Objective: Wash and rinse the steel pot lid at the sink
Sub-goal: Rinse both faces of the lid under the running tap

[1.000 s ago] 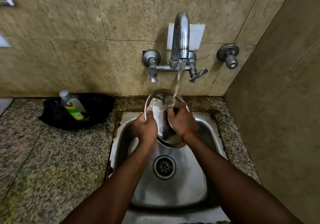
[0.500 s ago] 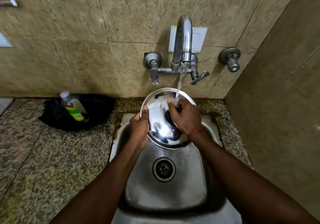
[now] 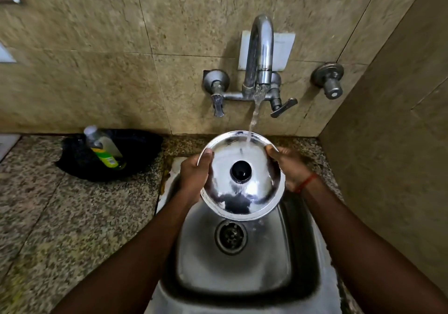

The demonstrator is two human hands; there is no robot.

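Steel lid (image 3: 244, 193) (knob up) between both hands — left hand (image 3: 194, 176), right hand (image 3: 289, 168) gripping opposite rims — under the tap stream (image 3: 254, 117).

soap bottle (image 3: 104, 151) lies in a black pan (image 3: 143, 151) on granite counter (image 3: 48, 216).

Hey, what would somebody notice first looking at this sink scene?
The shiny steel lid with its black knob, held by its rim over the sink by the left hand and right hand. Water from the tap strikes its upper part. A bottle leans at left.
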